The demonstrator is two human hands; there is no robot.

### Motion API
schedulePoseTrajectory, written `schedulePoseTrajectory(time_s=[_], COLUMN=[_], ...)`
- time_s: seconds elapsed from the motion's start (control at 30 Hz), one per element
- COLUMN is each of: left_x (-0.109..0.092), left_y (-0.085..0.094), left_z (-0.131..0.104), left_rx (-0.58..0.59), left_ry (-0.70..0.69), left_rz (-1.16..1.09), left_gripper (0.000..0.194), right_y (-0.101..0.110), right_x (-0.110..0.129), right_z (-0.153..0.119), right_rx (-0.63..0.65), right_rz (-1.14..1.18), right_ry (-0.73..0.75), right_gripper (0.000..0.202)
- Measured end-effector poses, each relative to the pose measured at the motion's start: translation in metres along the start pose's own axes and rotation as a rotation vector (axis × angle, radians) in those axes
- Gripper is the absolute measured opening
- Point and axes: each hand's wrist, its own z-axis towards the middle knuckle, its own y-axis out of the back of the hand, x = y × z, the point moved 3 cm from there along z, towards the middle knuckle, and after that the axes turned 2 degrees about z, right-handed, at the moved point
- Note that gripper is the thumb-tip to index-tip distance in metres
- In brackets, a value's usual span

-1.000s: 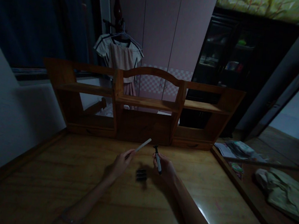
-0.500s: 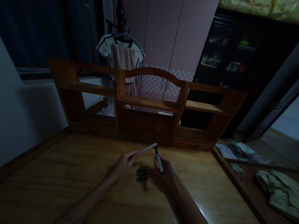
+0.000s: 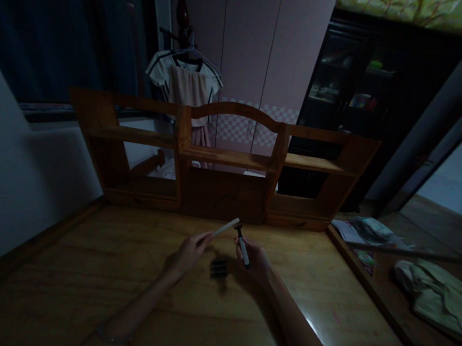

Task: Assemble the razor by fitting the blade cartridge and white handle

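Note:
My left hand (image 3: 189, 255) pinches one end of a slim white toothbrush-like stick (image 3: 226, 227), which slants up to the right. Its far tip meets, or nearly meets, the dark head of a razor; I cannot tell if they touch. That razor (image 3: 243, 250), with a grey and black handle, is held in my right hand (image 3: 259, 263), head up and tilted left. Both hands are above the wooden desk top (image 3: 145, 303). Between them, lower down, a small black slotted piece (image 3: 219, 268) lies on the desk; dim light blurs its details.
A wooden shelf unit (image 3: 228, 158) runs along the desk's back edge. To the right, beyond a raised rim, lie papers (image 3: 362, 231) and a pale green cloth (image 3: 443, 303). Hung clothes (image 3: 189, 85), a pink wardrobe (image 3: 248, 39) and a dark cabinet (image 3: 368, 100) stand behind.
The whole view has shifted slightly. Both hands keep their grips, and the stick's tip and the razor head stay close together with hardly any movement.

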Motion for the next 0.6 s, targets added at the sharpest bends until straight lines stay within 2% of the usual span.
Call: schedulePoseTrajectory(time_s=[0.07,0.23,0.43,0.6], left_x=[0.0000,-0.0017,0.0056,0.0063], left_y=[0.0007,-0.0044,-0.0019,-0.0031], left_z=[-0.0001,-0.0026,0.0006,0.0012], left_rx=[-0.005,0.066,-0.016,0.012], left_ry=[-0.004,-0.038,-0.006,-0.030], left_rz=[-0.020,-0.023,0.010,-0.012], left_gripper=[0.036,0.034,0.035,0.033], right_y=[0.0011,0.0028,0.0024,-0.0001], right_x=[-0.0006,-0.0009,0.0010,0.0013], right_z=[0.0004,0.0012,0.0000,-0.0013], right_rx=[0.006,0.001,-0.021,-0.011], right_rz=[0.010,0.007,0.007,-0.001], right_ry=[-0.008,-0.008,-0.004,0.001], right_gripper=[0.025,0.027,0.027,0.025])
